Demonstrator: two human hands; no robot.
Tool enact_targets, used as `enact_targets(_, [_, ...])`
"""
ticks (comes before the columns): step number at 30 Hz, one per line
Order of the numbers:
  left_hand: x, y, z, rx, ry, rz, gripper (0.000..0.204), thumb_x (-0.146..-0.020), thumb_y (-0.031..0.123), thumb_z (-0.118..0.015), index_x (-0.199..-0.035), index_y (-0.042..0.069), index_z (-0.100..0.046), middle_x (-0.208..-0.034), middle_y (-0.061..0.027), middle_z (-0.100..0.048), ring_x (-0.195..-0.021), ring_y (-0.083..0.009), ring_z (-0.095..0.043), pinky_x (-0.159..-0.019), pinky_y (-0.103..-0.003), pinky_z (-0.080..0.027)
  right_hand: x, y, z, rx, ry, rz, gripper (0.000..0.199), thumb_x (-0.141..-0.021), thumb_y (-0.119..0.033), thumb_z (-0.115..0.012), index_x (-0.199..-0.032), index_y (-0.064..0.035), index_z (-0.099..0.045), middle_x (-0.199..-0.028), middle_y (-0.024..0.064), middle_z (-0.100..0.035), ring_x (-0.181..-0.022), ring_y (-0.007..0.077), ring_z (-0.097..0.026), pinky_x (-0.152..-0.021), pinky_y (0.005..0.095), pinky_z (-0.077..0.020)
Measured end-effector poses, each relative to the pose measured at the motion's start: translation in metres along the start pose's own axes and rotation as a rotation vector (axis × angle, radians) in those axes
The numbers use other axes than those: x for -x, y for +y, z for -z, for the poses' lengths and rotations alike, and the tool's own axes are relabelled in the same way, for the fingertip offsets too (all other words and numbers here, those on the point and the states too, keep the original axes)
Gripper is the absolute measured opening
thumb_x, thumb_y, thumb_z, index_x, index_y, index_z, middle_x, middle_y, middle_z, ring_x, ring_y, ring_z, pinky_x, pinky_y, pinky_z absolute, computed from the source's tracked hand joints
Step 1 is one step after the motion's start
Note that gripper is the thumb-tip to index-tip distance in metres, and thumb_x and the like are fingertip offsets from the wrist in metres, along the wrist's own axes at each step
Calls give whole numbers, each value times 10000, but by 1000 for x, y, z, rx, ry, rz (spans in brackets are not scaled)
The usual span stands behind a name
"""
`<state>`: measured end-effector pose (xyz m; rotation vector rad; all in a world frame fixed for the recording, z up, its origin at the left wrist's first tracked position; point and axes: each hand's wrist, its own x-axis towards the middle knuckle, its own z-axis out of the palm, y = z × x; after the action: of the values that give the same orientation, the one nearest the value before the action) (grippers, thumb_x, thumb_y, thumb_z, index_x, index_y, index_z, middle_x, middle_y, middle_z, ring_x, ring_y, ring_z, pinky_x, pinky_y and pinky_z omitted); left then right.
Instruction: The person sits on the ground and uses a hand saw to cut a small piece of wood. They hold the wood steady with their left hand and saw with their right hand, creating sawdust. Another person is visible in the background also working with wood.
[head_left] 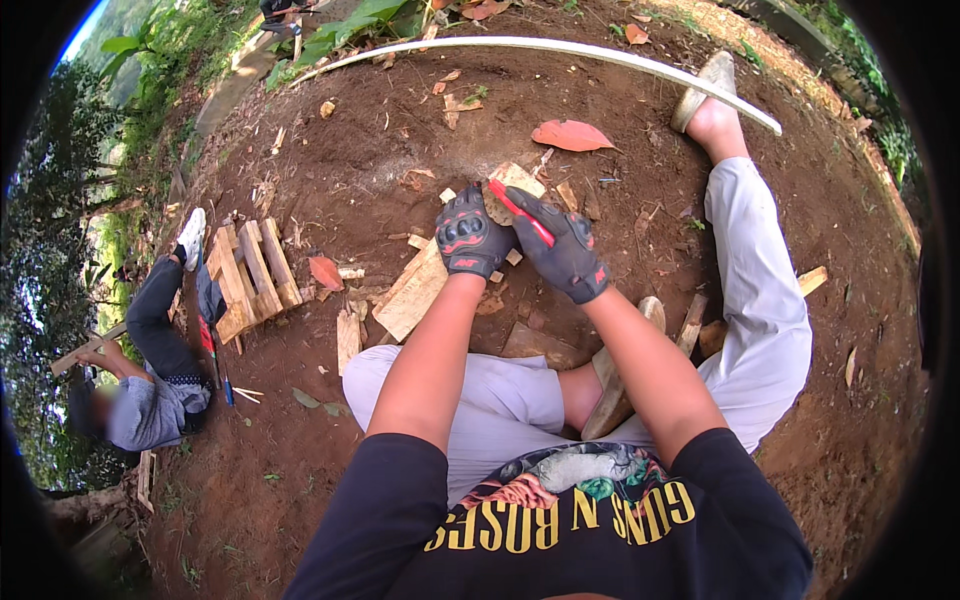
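Observation:
My left hand (467,237), in a black glove with red marks, is closed, knuckles up, next to a pale wood block (518,180). What its curled fingers grip is hidden beneath them. Close against it is my right hand (562,250), gloved alike and wrapped round a slim red tool (542,232). The tool slants up and left across the block; its exact kind does not show. Just below my left hand a flat piece of wood (412,290) lies on the soil.
Wood offcuts (692,325) and chips lie about my legs. A long pale strip (560,45) arcs across the far ground. To the left stands a slatted wooden piece (255,275), near a seated person (165,390) holding a board (88,350). A large red leaf (572,135) lies ahead.

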<state>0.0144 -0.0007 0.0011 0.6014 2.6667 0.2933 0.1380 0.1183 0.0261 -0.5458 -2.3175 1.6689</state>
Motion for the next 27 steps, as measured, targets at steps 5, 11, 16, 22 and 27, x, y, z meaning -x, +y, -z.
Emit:
enact_targets(5, [-3, -15, -9, -45, 5, 43, 958, -799, 590, -870, -1544, 53, -596, -1534, -222, -640, -1446, -387, -594, -1227, -517, -450, -21, -10, -13, -78, -29, 45, 457, -1098, -244, -618, -1544, -155, -658, -1411, 200, -742, -1291, 377, -721, -1103, 440, -563])
enact_targets(11, [1, 3, 12, -95, 10, 14, 1000, -742, 629, -900, -1521, 66, -624, -1420, -181, -708, -1321, -375, -674, -1134, -495, -538, 105, -32, 85, 119, -43, -97, 447, -1084, -215, -674, -1526, -148, -677, -1387, 200, -755, -1236, 366, -756, -1042, 443, -598])
enact_targets(16, [2, 7, 10, -81, -36, 35, 1066, -727, 636, -911, -1566, 67, -582, -1460, -182, -691, -1365, -368, -651, -1162, -488, -518, 193, -88, 169, 249, -153, -259, 409, -1066, -171, -667, -1461, -78, -717, -1351, 204, -774, -1166, 367, -790, -1013, 448, -608])
enact_targets(22, [2, 12, 11, -10, -89, 21, 1081, -750, 659, -876, -1573, 29, -568, -1557, -214, -622, -1433, -388, -600, -1213, -511, -472, 119, -50, 116, 274, -135, -141, 421, -1045, -147, -682, -1459, -84, -718, -1332, 240, -766, -1212, 376, -773, -1028, 443, -606])
enact_targets(27, [1, -4, 2, -64, 1, 31, 1039, -794, 668, -846, -1581, 51, -564, -1565, -203, -619, -1438, -360, -601, -1235, -507, -438, 28, -18, 16, 36, -28, -8, 417, -1075, -176, -678, -1486, -110, -705, -1393, 208, -754, -1272, 357, -749, -1084, 434, -573])
